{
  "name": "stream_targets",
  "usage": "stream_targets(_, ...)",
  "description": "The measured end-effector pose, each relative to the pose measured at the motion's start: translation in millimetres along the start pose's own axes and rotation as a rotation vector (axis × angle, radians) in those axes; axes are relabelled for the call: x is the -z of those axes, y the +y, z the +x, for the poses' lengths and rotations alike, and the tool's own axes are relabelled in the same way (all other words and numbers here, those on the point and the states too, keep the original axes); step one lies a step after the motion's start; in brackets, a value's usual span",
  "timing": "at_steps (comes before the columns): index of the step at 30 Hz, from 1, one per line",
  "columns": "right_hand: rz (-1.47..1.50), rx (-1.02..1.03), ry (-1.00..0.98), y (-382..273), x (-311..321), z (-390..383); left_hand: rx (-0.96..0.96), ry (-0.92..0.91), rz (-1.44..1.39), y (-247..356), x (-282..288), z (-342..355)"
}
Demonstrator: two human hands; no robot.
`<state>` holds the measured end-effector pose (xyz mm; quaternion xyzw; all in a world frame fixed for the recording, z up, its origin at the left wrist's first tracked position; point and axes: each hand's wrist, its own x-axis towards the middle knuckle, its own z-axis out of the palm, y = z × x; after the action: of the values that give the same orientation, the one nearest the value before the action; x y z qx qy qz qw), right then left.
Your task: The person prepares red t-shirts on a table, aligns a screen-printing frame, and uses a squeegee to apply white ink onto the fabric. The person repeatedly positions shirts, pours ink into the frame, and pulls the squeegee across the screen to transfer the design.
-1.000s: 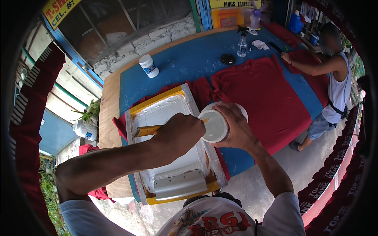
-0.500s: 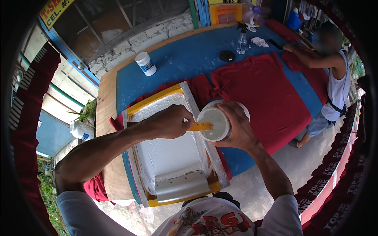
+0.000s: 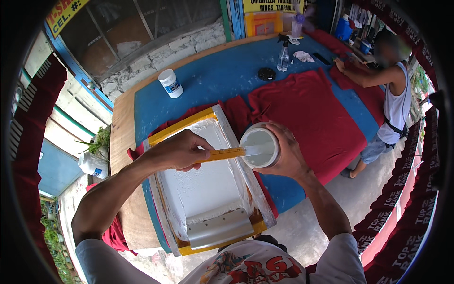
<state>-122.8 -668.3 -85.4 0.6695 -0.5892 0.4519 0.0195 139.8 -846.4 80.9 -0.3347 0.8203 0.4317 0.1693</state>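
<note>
My left hand is closed around a flat yellow stick, whose far end, coated in white ink, reaches into the mouth of a white tub. White paste lines the inside of that tub. Wrapped around its right side, my right hand keeps it tilted with the opening toward me. Under both hands lies a screen printing frame edged with yellow tape, its mesh spread with white ink. A wide metal-faced squeegee rests at the near end of the frame.
Dark red shirts cover part of the blue table. Farther back are a white jar, a black lid, a spray bottle and a small fan. At the far right a person leans over the table's edge.
My left hand has moved left, drawing the stick partway out of the tub, so more of its white-coated end shows. My right hand still grips the tub.
</note>
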Motion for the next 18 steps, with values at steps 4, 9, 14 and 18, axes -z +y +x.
stream_targets(4, -0.054, -0.016, -0.009, 1.3, 1.9, 2.0, 0.021, 0.03, -0.003, -4.8, 13.4, -23.8)
stream_targets(9, -0.017, -0.072, 0.029, 4.5, 1.1, 5.1, -0.004, 0.064, -0.038, -15.0, 26.3, -50.8)
stream_targets(14, -0.014, -0.114, 0.039, 5.9, 0.6, 7.5, -0.032, 0.103, -0.152, -32.5, 32.8, -78.8)
stream_targets(18, 0.019, -0.139, 0.046, 8.1, -0.5, 9.7, -0.014, 0.153, -0.208, -49.8, 30.0, -100.0)
